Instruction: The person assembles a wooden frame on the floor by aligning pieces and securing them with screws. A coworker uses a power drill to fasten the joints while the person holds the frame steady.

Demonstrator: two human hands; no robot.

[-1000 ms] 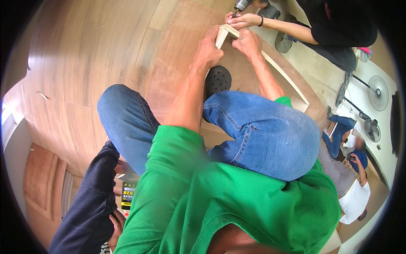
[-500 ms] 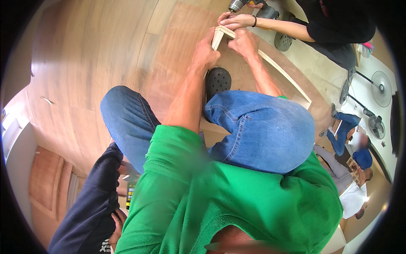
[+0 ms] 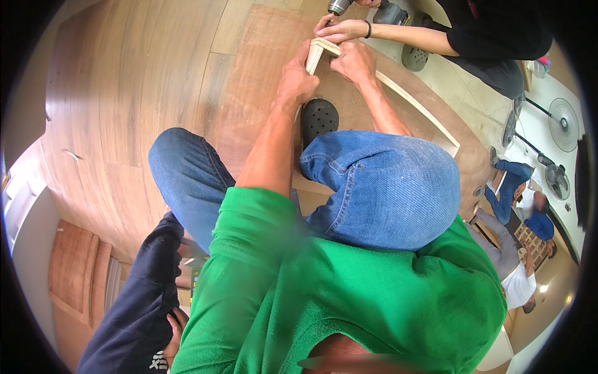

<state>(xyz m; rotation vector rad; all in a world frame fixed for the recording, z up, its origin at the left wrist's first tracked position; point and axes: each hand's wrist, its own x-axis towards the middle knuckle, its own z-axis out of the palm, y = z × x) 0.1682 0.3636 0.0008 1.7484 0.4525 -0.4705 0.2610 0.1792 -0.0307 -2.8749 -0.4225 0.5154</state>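
Two pale wooden strips meet in a corner, part of a wooden frame at the top of the view. My left hand is closed round the left strip, thumb up near the corner. On the other side, my right hand grips the right strip with curled fingers. Just beyond the corner is a co-worker's hand, its fingertips close to the joint. That person also holds a power drill, pointed down toward those fingertips; whether its tip touches the wood is hidden.
A brown wooden sheet lies under the frame on the plank floor. A black clog stands beside my left forearm. Another person's dark sleeve is at lower left, near stacked boards. Fans and more people are at right.
The drill and the co-worker's hand have shifted slightly left, along with the frame corner and my hands. Both my hands keep their grip.
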